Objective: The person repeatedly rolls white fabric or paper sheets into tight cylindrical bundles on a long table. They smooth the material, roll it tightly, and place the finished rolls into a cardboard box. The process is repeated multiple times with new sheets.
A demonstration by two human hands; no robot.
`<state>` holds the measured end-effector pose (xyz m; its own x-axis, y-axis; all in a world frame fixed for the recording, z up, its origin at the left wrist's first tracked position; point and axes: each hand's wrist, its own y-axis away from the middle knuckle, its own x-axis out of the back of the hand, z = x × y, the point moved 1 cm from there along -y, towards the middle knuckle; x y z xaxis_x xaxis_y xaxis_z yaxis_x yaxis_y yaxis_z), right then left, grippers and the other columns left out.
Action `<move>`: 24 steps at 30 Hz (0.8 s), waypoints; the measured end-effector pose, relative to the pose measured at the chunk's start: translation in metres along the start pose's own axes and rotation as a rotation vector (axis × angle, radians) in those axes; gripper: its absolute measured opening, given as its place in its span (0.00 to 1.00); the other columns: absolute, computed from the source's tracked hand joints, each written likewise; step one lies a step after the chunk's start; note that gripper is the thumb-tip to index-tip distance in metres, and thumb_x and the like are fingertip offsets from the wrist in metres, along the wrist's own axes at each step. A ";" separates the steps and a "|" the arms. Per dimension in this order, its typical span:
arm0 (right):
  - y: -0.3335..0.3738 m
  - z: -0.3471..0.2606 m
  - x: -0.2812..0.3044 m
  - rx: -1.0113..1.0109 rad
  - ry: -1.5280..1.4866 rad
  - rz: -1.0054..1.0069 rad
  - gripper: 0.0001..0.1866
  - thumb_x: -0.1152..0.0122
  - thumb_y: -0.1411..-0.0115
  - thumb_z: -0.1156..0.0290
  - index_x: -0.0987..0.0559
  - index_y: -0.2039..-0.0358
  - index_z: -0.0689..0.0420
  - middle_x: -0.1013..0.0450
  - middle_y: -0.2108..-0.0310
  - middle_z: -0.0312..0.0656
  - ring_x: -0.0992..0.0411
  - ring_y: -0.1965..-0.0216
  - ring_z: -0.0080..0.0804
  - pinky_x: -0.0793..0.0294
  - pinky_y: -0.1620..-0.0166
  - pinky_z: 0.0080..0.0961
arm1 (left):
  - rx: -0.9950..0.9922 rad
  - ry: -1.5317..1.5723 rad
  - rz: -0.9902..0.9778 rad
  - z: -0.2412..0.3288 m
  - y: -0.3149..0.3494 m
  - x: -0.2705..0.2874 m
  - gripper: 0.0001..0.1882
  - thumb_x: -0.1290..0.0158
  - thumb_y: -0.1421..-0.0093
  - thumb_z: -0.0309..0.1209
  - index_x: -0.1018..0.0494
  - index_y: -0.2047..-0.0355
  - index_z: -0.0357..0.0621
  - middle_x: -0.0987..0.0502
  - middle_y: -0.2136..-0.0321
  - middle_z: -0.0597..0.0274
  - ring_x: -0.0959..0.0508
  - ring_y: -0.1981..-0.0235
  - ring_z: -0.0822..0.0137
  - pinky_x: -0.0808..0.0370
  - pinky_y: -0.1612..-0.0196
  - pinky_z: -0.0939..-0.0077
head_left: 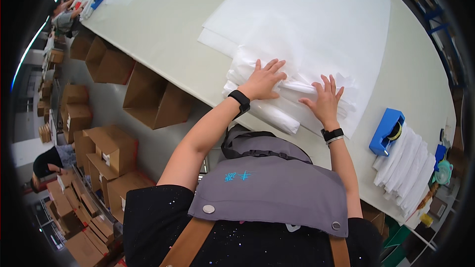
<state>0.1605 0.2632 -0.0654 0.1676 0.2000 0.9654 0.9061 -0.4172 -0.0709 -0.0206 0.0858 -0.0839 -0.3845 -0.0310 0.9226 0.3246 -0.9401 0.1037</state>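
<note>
My left hand (pixel 263 80) lies with spread fingers on the left part of a crumpled bundle of thin white material (pixel 242 66). On the right part of that bundle rests my right hand (pixel 326 101), its fingers also apart. A loose fold (pixel 299 87) of the bundle runs between the two hands. Below it, at the table's near edge, sits a rolled white length (pixel 274 116) of similar material. Large flat white sheets (pixel 316 15) extend under the bundle toward the far side. Whether the material is plastic film or cloth, I cannot tell.
The pale table (pixel 173 34) carries a blue tape dispenser (pixel 387 132) and folded white bundles (pixel 405 168) at right. Open cardboard boxes (pixel 153 96) stand along its left edge. More boxes (pixel 111 153) fill the floor; other people (pixel 47 163) are at left.
</note>
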 end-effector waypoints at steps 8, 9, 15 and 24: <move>0.055 0.021 -0.020 -0.118 0.051 -0.066 0.46 0.23 0.56 0.48 0.33 0.37 0.48 0.40 0.33 0.39 0.53 0.27 0.44 0.56 0.34 0.75 | 0.014 -0.154 -0.015 0.018 -0.012 -0.005 0.56 0.29 0.59 0.57 0.41 0.31 0.62 0.48 0.28 0.57 0.53 0.27 0.45 0.50 0.39 0.16; 0.058 0.023 -0.032 -0.139 0.042 -0.033 0.46 0.24 0.55 0.48 0.33 0.37 0.47 0.40 0.34 0.38 0.53 0.27 0.44 0.56 0.34 0.74 | -0.023 -0.146 -0.029 0.020 -0.016 -0.006 0.56 0.30 0.60 0.58 0.40 0.31 0.63 0.48 0.28 0.57 0.53 0.27 0.44 0.50 0.40 0.15; 0.062 0.000 -0.028 -0.252 -0.030 0.017 0.35 0.34 0.44 0.65 0.35 0.36 0.52 0.39 0.34 0.42 0.51 0.27 0.46 0.57 0.32 0.69 | -0.084 -0.192 -0.042 0.022 -0.015 -0.019 0.51 0.33 0.59 0.63 0.36 0.34 0.72 0.45 0.29 0.58 0.52 0.28 0.42 0.51 0.41 0.13; 0.031 -0.042 -0.023 -0.295 -1.335 0.587 0.38 0.50 0.31 0.64 0.54 0.27 0.61 0.56 0.26 0.52 0.60 0.24 0.44 0.59 0.27 0.41 | -0.076 -0.179 -0.017 0.022 -0.011 -0.022 0.48 0.34 0.56 0.62 0.35 0.34 0.70 0.45 0.29 0.59 0.52 0.28 0.43 0.51 0.41 0.13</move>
<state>0.1683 0.2086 -0.0792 0.8437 0.5206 -0.1313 0.5023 -0.8517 -0.1492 0.0038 0.1041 -0.0968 -0.2275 0.0397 0.9730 0.2509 -0.9630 0.0980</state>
